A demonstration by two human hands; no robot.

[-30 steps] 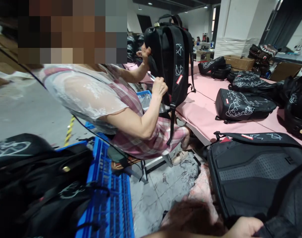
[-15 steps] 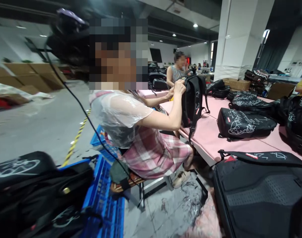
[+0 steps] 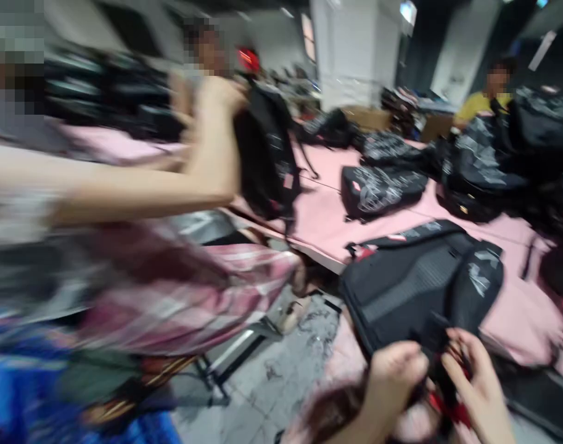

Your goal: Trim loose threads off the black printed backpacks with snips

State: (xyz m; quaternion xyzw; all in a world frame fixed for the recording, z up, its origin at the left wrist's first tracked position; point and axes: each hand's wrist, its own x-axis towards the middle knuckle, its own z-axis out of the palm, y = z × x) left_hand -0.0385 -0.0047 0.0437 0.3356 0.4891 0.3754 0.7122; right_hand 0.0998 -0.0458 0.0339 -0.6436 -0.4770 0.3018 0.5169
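My left hand (image 3: 398, 369) is closed at the lower right, fingers curled in beside a black backpack (image 3: 396, 296) lying on its front, straps up. What it grips, if anything, I cannot make out. Close to it, my right hand (image 3: 476, 376) is closed with thumb and fingers pinched on a small dark piece (image 3: 457, 351); blur hides its kind. Some red material (image 3: 452, 410) shows below and between the hands. The backpack rests at the near edge of the pink table (image 3: 320, 237), just beyond my hands.
A seated co-worker in a plaid skirt (image 3: 193, 290), at left, holds an upright black backpack (image 3: 267, 154). Several patterned backpacks (image 3: 383, 188) lie on the table. A blue crate (image 3: 13, 382) stands lower left. Another person in yellow (image 3: 466, 111) is at the far right.
My view has swung right and now shows both my hands, which were out of view before. The co-worker and the near backpack have shifted left in the picture.
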